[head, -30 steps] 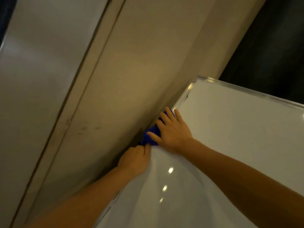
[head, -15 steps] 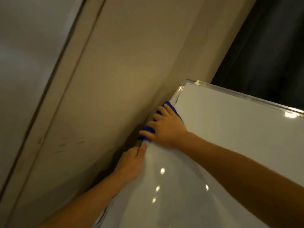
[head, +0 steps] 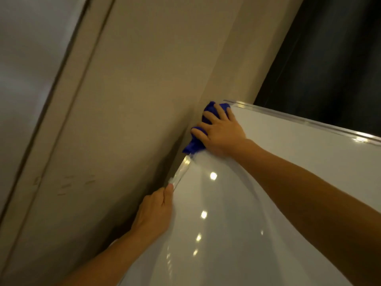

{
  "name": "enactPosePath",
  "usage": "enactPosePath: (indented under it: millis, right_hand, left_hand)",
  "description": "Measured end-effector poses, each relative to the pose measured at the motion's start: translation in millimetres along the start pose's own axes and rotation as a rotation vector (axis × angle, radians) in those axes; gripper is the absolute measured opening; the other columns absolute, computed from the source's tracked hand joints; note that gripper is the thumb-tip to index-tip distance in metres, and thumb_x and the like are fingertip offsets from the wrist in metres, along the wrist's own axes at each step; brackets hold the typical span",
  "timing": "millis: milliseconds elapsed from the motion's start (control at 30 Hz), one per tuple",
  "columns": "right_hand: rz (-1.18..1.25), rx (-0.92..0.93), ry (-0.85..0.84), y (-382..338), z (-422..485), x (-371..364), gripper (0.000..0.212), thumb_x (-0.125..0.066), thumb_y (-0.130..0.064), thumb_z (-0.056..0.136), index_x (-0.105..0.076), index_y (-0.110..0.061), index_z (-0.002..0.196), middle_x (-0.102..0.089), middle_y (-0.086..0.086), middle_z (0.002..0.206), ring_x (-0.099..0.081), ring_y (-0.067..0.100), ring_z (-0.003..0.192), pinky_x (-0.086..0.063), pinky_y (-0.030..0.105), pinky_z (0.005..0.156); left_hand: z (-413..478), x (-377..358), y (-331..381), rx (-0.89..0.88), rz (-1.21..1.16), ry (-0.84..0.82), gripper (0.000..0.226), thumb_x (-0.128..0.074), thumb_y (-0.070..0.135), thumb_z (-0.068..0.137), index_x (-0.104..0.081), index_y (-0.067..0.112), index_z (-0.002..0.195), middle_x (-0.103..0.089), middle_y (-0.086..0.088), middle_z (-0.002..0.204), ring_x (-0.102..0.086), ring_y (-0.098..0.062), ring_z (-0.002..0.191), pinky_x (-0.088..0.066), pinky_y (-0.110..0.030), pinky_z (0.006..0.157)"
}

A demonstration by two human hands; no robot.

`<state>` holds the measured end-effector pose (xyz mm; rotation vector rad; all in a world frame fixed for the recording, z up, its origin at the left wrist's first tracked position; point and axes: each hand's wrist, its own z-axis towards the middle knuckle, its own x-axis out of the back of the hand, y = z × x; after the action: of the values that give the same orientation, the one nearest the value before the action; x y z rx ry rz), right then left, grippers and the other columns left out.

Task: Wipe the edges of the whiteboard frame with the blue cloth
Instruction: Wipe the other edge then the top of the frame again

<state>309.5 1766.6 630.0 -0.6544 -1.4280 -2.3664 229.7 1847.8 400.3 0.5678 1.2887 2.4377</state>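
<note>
One blue cloth (head: pixel 198 139) lies bunched over the whiteboard frame (head: pixel 181 172) at its upper corner, about 12 o'clock of centre. The right hand (head: pixel 221 134) presses it flat, fingers spread. The left hand (head: pixel 155 213), at 6 o'clock from the cloth, grips the same frame edge, fingers curled behind. One whiteboard (head: pixel 278 182); beige wall (head: pixel 134 100) adjoining at 9 o'clock.
</note>
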Motion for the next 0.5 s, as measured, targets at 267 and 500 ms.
enactPosePath:
  millis: [267,500]
  right_hand:
    - [-0.001,0.165,0.124,-6,-5,-1,0.063,-0.007,-0.058,0.094,-0.047,-0.038,0.138,-0.036,0.005,0.155,-0.009,0.035,0.148,-0.006,0.054,0.119]
    - [0.01,-0.136,0.158,67,2,-6,0.047,-0.034,-0.045,0.1,-0.041,-0.026,0.142,-0.026,0.01,0.159,-0.003,0.039,0.149,-0.006,0.058,0.119]
  left_hand:
    - [50,21,49,-0.071,-0.012,0.024,0.049,-0.021,0.055,0.096,-0.057,0.023,0.103,-0.066,-0.006,0.094,-0.061,-0.024,0.081,-0.05,-0.04,0.071]
    - [124,19,151,-0.309,0.181,0.071,0.035,-0.03,0.033,0.102,-0.055,0.012,0.115,-0.064,-0.006,0.097,-0.058,-0.014,0.077,-0.045,-0.027,0.064]
